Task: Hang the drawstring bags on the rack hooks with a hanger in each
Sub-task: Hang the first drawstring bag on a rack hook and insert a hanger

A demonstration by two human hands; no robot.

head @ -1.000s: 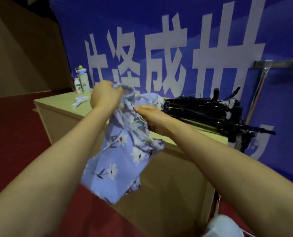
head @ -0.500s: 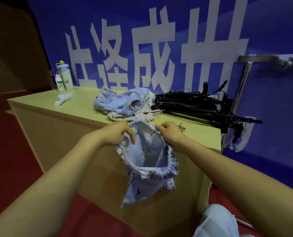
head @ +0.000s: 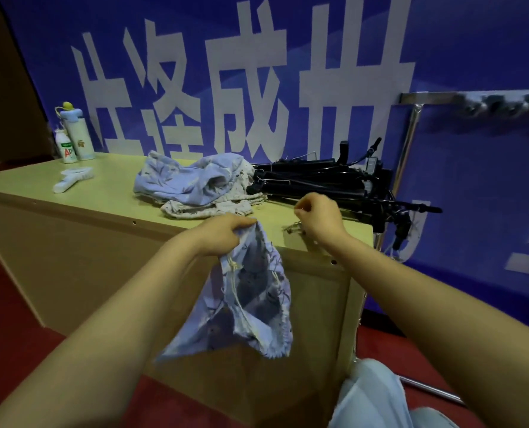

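Observation:
My left hand [head: 223, 234] grips the rim of a light blue floral drawstring bag [head: 250, 307], which hangs open-mouthed in front of the table's near edge. My right hand [head: 318, 216] is off the bag, over the table's right end, with its fingertips pinched together just above a small metal piece [head: 294, 227]. Whether it holds anything is unclear. A pile of black hangers [head: 318, 183] lies just beyond that hand. More floral bags [head: 192, 183] are heaped to the left of the hangers. The metal rack bar [head: 436, 97] with its hooks [head: 503, 104] is at the upper right.
The wooden table [head: 71, 199] also carries two bottles [head: 75, 134] at its far left corner and a white brush [head: 71, 179] near them. The rack's upright pole [head: 408, 143] stands just right of the table. A blue banner covers the wall behind.
My right hand has let go of the bag's rim and moved up and right toward the hangers. The bag now hangs from my left hand alone, lower and slacker.

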